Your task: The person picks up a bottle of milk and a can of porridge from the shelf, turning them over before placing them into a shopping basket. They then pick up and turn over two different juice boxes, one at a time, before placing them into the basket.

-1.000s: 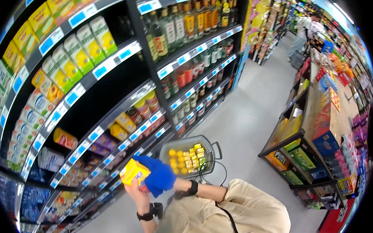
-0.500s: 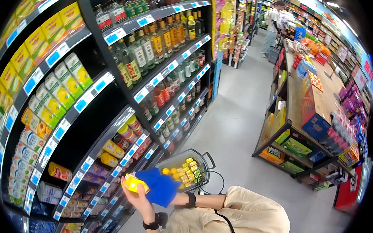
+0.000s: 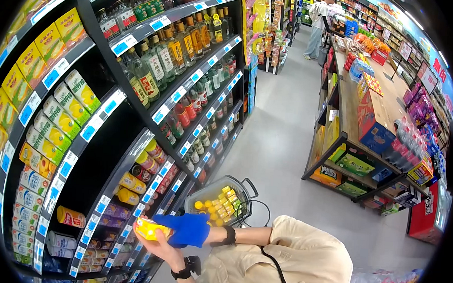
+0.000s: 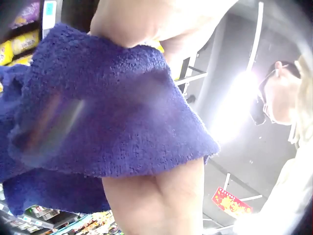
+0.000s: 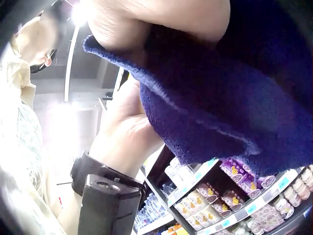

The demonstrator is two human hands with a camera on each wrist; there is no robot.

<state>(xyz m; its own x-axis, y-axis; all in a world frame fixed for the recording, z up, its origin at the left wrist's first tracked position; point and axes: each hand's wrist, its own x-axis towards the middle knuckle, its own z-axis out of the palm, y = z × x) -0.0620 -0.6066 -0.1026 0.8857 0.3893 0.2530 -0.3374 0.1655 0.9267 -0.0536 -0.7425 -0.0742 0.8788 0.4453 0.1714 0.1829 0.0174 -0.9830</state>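
My left hand (image 3: 160, 248) holds a small yellow carton (image 3: 152, 230) in front of the shelves, the thumb lying along its near side. A blue terry cloth (image 3: 188, 228) is in my right hand and covers most of that hand in the head view. Its far end lies against the carton's side. In the right wrist view, fingers (image 5: 166, 19) of my right hand curl over the cloth's edge. The left wrist view has the cloth (image 4: 107, 112) hanging between both hands, with my right forearm (image 4: 156, 200) below it.
A grey basket (image 3: 195, 193) with yellow packs (image 3: 225, 205) stands on the floor just beyond my hands. Shelves of cartons (image 3: 64, 107) and bottles (image 3: 153, 68) line the left. A wooden display stand (image 3: 343, 104) is at right; another person (image 3: 317, 26) stands far down the aisle.
The head view has swung, so shelves and basket sit further left and the aisle shows more. Both hands have shifted slightly left and down with the carton and cloth, and the carton has turned.
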